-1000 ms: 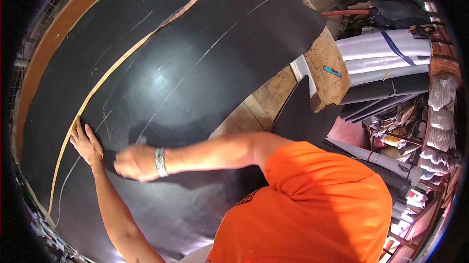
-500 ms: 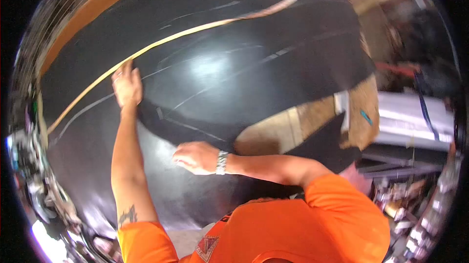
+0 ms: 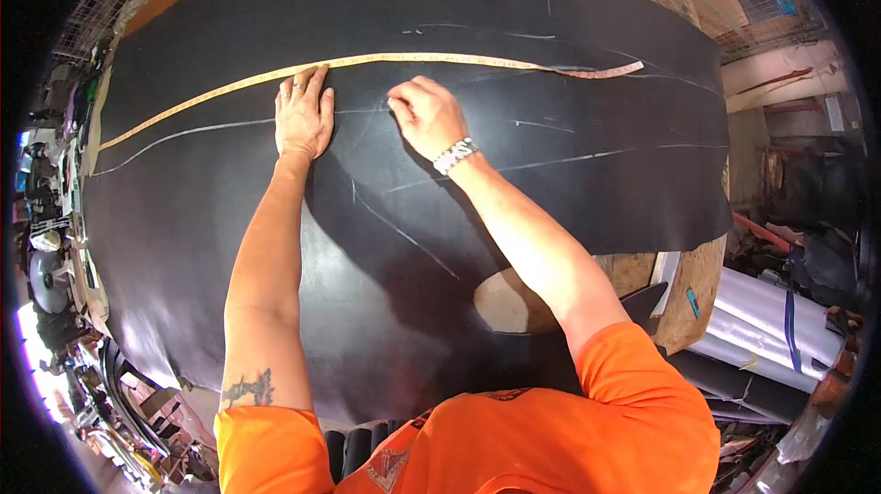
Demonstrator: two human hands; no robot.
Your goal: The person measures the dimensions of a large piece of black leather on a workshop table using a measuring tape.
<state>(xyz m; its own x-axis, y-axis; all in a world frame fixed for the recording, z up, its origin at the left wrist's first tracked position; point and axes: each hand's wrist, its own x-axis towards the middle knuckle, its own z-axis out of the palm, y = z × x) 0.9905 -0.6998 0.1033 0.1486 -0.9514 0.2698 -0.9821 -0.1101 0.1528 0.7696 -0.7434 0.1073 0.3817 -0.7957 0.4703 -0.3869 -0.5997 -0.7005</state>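
Observation:
A large black sheet, seemingly leather (image 3: 184,246), lies spread over the table with pale lines drawn across it. A yellow measuring tape (image 3: 404,58) stretches along its far part, its right end twisted and pinkish. My left hand (image 3: 306,115) lies flat, fingertips touching the tape's near edge. To its right, my right hand (image 3: 431,117) is pinched closed over the sheet, below the tape, at the end of a pale line (image 3: 362,111). What its fingertips hold, if anything, is too small to make out.
Bare wooden tabletop (image 3: 684,310) shows at the right, with a small teal item (image 3: 693,302) on it. Silvery rolls (image 3: 762,319) lie beyond the table's right edge. Cluttered tools and materials (image 3: 55,274) line the left side.
My right hand has moved from near my body up and right towards the tape. My left hand remains by the tape. The view has shifted and become sharper.

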